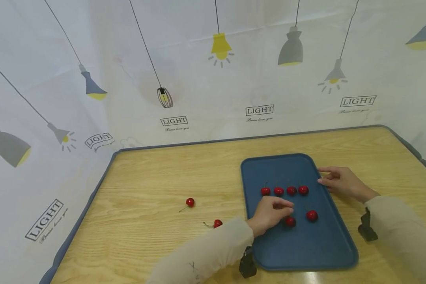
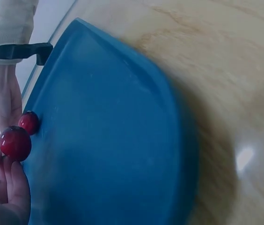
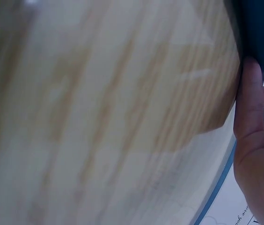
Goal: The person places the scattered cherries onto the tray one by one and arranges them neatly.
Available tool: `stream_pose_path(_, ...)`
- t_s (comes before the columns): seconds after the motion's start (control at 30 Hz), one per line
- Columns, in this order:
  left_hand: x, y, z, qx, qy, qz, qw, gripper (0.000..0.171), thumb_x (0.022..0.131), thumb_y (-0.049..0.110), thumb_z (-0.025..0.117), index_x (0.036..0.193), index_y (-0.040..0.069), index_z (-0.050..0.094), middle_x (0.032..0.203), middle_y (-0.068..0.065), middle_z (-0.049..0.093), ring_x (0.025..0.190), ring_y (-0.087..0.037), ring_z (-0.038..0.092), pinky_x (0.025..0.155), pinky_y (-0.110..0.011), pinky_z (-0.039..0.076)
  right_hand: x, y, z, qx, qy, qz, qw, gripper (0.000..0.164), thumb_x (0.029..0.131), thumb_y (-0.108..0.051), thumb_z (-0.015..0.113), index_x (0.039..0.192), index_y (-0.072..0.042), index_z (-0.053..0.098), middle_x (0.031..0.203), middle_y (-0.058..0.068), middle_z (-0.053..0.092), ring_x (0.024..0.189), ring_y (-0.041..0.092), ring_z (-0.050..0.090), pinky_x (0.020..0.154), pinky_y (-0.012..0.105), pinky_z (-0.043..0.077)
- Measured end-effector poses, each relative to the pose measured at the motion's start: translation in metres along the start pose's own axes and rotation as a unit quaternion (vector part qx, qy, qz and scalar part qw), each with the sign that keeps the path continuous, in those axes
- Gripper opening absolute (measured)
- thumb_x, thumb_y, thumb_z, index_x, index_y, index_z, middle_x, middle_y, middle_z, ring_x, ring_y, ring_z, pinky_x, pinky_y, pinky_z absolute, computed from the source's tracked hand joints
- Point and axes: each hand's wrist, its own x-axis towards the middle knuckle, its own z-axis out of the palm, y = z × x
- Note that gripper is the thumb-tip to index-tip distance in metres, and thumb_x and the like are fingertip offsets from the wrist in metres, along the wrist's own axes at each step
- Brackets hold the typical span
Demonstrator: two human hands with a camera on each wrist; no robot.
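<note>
My left hand [image 1: 272, 213] is over the blue tray [image 1: 305, 248], its thumb and fingertips pinching a red cherry [image 1: 290, 222] by the stem. The same cherry shows large at the fingertips [image 2: 17, 180] in the left wrist view. Another cherry [image 1: 312, 215] lies on the tray just to its right. Farther back, several cherries form a row, from the left one [image 1: 265, 191] to the right one [image 1: 303, 190]. At the tray's right side my right hand [image 1: 348, 183] holds the rim, with the thumb [image 3: 251, 93] against it in the right wrist view.
Left of the tray, two more cherries with stems lie on the wooden table [image 1: 145, 236]: one farther back [image 1: 189, 202], the other [image 1: 217, 223] partly behind my left sleeve. A white cloth printed with lamps [image 1: 220, 79] hangs along the table's back and left edges.
</note>
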Motion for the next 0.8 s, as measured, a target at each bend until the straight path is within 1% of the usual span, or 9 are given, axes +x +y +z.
stream_pose_path(0.1, 0.002, 0.001, 0.004, -0.007, 0.011, -0.009, 0.9999, 0.013, 0.078, 0.009, 0.067, 0.090, 0.007, 0.071, 0.077, 0.004, 0.066, 0.063, -0.001, 0.057, 0.058, -0.017, 0.045, 0.000, 0.000, -0.001, 0.000, 0.003, 0.004, 1.000, 0.056, 0.087, -0.019, 0.057, 0.128, 0.012, 0.036, 0.089, 0.015, 0.061, 0.076, 0.013, 0.061, 0.064, 0.028, 0.051)
stream_pose_path(0.27, 0.004, 0.002, 0.010, -0.028, 0.032, -0.023, 0.9988, 0.012, 0.077, 0.005, 0.067, 0.089, 0.004, 0.071, 0.076, 0.000, 0.066, 0.062, -0.006, 0.060, 0.057, -0.017, 0.046, 0.001, 0.001, -0.001, 0.005, 0.005, -0.001, 1.000, 0.056, 0.087, -0.019, 0.057, 0.128, 0.013, 0.036, 0.089, 0.016, 0.061, 0.074, 0.011, 0.061, 0.064, 0.027, 0.051)
stream_pose_path(0.37, 0.004, 0.002, 0.013, -0.030, 0.041, -0.029, 0.9983, 0.012, 0.076, 0.003, 0.067, 0.088, 0.004, 0.070, 0.076, -0.002, 0.066, 0.062, -0.008, 0.061, 0.057, -0.018, 0.047, 0.000, 0.002, 0.000, 0.006, 0.003, -0.001, 1.000, 0.056, 0.087, -0.018, 0.057, 0.128, 0.013, 0.035, 0.091, 0.018, 0.061, 0.075, 0.012, 0.061, 0.064, 0.027, 0.051)
stream_pose_path(0.57, 0.005, 0.004, 0.017, -0.016, 0.056, -0.028, 0.9979, 0.012, 0.075, 0.002, 0.068, 0.087, 0.004, 0.070, 0.074, 0.000, 0.065, 0.062, -0.004, 0.057, 0.056, -0.017, 0.045, 0.000, 0.000, 0.000, 0.001, -0.001, 0.006, 1.000, 0.056, 0.088, -0.019, 0.057, 0.129, 0.012, 0.035, 0.093, 0.018, 0.060, 0.078, 0.014, 0.061, 0.065, 0.028, 0.051)
stream_pose_path(0.67, 0.006, 0.005, 0.020, -0.012, 0.067, -0.037, 0.9970, 0.012, 0.075, 0.003, 0.068, 0.086, 0.005, 0.071, 0.072, 0.003, 0.063, 0.062, -0.003, 0.054, 0.055, -0.018, 0.044, 0.000, 0.000, 0.000, 0.001, -0.001, 0.007, 1.000, 0.056, 0.088, -0.018, 0.057, 0.129, 0.012, 0.035, 0.093, 0.018, 0.061, 0.078, 0.014, 0.061, 0.065, 0.028, 0.051)
stream_pose_path(0.8, 0.008, 0.007, 0.023, -0.027, 0.080, -0.053, 0.9950, 0.010, 0.074, 0.002, 0.068, 0.084, 0.005, 0.070, 0.068, 0.004, 0.061, 0.060, -0.003, 0.053, 0.054, -0.018, 0.044, 0.001, 0.001, -0.001, 0.000, -0.001, 0.013, 1.000, 0.056, 0.087, -0.018, 0.057, 0.129, 0.011, 0.035, 0.092, 0.017, 0.061, 0.077, 0.013, 0.060, 0.065, 0.028, 0.051)
